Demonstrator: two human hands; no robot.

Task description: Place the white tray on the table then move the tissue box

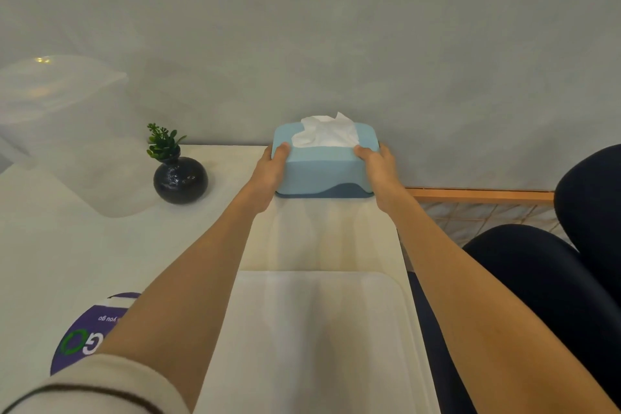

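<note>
White tray lay flat on table, near edge. Left hand and right hand clasped tissue box by its ends at the wall, fingers curled over, probably for a level lift

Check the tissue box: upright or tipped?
Upright. The tissue box sits flat on the table with a tissue sticking out on top; left hand and right hand grip its ends.
</note>
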